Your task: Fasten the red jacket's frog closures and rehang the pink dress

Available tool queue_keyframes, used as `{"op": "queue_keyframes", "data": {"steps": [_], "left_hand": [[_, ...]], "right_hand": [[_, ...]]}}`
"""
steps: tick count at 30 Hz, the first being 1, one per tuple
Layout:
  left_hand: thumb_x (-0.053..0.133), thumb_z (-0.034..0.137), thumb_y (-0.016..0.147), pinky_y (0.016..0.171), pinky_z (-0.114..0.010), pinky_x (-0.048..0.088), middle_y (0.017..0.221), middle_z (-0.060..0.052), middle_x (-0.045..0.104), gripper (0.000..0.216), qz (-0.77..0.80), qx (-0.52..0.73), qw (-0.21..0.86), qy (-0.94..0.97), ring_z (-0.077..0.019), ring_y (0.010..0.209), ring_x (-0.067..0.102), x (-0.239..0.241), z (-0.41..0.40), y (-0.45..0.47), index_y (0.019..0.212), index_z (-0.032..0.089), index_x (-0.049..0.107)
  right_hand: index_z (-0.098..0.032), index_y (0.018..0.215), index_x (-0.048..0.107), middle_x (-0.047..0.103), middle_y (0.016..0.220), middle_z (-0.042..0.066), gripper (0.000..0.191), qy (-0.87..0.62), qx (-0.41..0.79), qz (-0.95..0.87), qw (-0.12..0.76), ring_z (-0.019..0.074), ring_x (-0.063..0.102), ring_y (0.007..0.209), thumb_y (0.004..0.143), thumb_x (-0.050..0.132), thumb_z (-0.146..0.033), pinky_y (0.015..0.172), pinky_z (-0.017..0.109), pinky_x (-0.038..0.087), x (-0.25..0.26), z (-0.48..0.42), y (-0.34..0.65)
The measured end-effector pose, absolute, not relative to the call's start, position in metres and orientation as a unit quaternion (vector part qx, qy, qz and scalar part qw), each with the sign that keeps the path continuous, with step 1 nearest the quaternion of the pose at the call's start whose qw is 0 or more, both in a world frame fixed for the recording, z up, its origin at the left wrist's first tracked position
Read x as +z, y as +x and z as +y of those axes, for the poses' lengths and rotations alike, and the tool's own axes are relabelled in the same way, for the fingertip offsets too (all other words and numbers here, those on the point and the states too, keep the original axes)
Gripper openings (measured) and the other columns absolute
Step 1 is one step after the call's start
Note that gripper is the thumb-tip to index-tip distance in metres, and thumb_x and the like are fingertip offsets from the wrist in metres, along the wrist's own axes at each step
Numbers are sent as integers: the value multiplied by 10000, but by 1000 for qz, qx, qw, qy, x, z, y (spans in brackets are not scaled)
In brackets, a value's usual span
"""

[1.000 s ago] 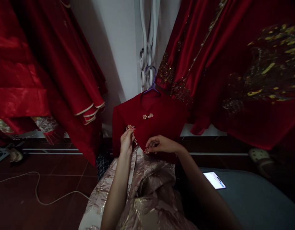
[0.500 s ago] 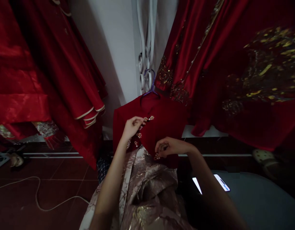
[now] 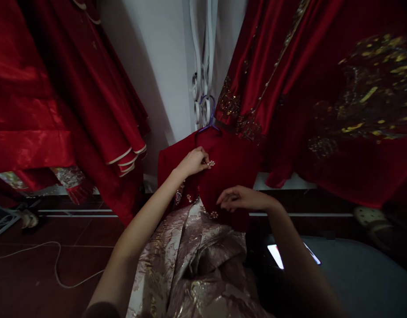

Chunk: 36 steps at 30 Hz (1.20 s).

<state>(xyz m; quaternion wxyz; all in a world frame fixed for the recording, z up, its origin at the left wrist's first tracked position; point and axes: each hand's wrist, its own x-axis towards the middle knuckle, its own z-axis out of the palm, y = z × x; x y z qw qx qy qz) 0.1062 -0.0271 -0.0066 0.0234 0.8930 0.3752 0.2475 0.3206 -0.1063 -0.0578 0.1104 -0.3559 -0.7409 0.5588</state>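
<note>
A dark red jacket [image 3: 233,174] hangs from a purple hanger [image 3: 210,126], with gold-and-pearl beaded fasteners down its front. At the upper chest my left hand [image 3: 194,162] pinches the uppermost beaded fastener [image 3: 211,164]; part of it is hidden by the fingers. My right hand [image 3: 241,198] is over the lower right front, fingers apart and slightly bent, with nothing visible in them. Just below it lies another beaded fastener [image 3: 213,215]. Under the jacket shows a pink-and-gold brocade skirt [image 3: 210,247].
Red garments [image 3: 117,110] hang on the left, and a sequined red garment [image 3: 372,101] on the right. White scrolled metalwork [image 3: 203,66] stands behind. A lit phone [image 3: 275,256] lies at lower right. A pale cable [image 3: 59,265] crosses the tiled floor.
My left hand has moved right and slightly up, still at the upper fastener. My right hand has let go of the lower fastener and lifted a little away.
</note>
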Motion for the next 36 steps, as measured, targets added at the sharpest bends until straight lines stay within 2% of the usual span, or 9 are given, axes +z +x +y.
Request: {"op": "queue_keyframes", "data": {"steps": [5, 10, 16, 20, 25, 30, 36], "left_hand": [[584, 321, 785, 748, -270, 394, 905, -47, 638, 168, 428, 260, -7, 865, -188, 928, 529, -10, -36, 102, 891, 228, 675], [564, 355, 800, 710, -268, 383, 886, -50, 630, 186, 473, 248, -44, 844, -183, 877, 553, -11, -43, 105, 894, 222, 654], [598, 368, 774, 693, -257, 380, 861, -45, 622, 194, 474, 248, -33, 844, -177, 849, 557, -6, -44, 109, 875, 204, 621], [603, 374, 768, 707, -271, 392, 820, -51, 622, 204, 488, 244, -21, 838, -190, 824, 559, -5, -41, 110, 871, 198, 616], [577, 379, 785, 745, -292, 414, 842, -87, 601, 228, 479, 237, -32, 844, -217, 898, 542, -6, -37, 110, 874, 177, 633], [572, 325, 793, 759, -298, 419, 836, -99, 603, 170, 455, 215, -65, 862, -235, 979, 497, -8, -34, 111, 831, 174, 641], [595, 299, 778, 753, -292, 414, 847, -79, 597, 135, 456, 230, -47, 859, -223, 959, 510, -8, -37, 112, 850, 188, 624]], "right_hand": [[-158, 1060, 613, 655, 974, 96, 431, -398, 493, -741, 222, 176, 610, 886, 754, 590, -459, 765, 310, 506, -34, -106, 333], [-182, 993, 650, 651, 1032, 77, 377, -398, 388, -768, 318, 204, 581, 992, 730, 617, -451, 930, 362, 428, -6, -90, 325], [-188, 1118, 571, 568, 1203, 72, 418, -388, 342, -718, 465, 194, 510, 1133, 751, 615, -384, 1023, 394, 354, 21, -54, 279], [-181, 1166, 529, 536, 1239, 93, 453, -409, 361, -703, 457, 204, 472, 1183, 754, 623, -344, 1048, 407, 331, 30, -41, 255], [-191, 1216, 494, 498, 1282, 108, 497, -430, 363, -684, 464, 226, 451, 1207, 765, 609, -366, 1051, 431, 330, 27, -36, 250], [-175, 1235, 465, 473, 1313, 115, 521, -456, 370, -663, 464, 209, 444, 1219, 769, 604, -359, 1067, 414, 313, 25, -44, 262], [-160, 1231, 462, 482, 1307, 111, 511, -458, 398, -649, 459, 202, 435, 1229, 763, 605, -308, 1075, 399, 310, 26, -53, 269]]}}
